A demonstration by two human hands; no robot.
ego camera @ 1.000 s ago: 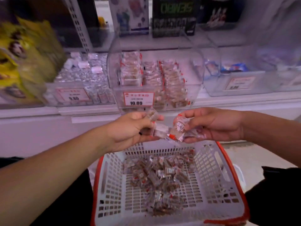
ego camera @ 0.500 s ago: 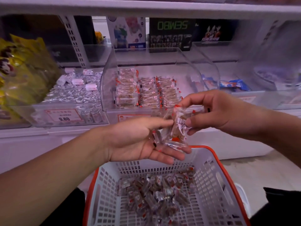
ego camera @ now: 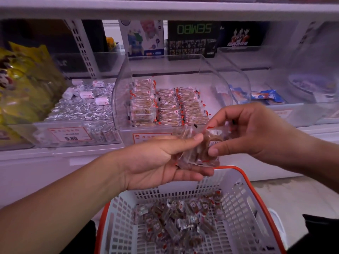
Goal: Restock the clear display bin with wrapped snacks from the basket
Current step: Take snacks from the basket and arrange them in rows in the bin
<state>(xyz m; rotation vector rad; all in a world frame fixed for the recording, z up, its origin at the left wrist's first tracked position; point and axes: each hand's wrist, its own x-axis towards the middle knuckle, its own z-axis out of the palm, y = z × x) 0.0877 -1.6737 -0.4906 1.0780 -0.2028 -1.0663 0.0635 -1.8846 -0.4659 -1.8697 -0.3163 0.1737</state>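
Both hands' grip holds snacks (ego camera: 199,153); basket (ego camera: 245,195), bin (ego camera: 121,99) hold more.

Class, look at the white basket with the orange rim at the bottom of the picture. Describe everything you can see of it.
The basket looks like white plastic, its walls and floor pierced with rows of slots, and an orange band runs along its top rim. It sits upright below both hands, in front of the shelf. A loose heap of clear-wrapped brown snacks with red print lies on its floor. Neither hand touches it. Its lower edge is cut off by the frame.
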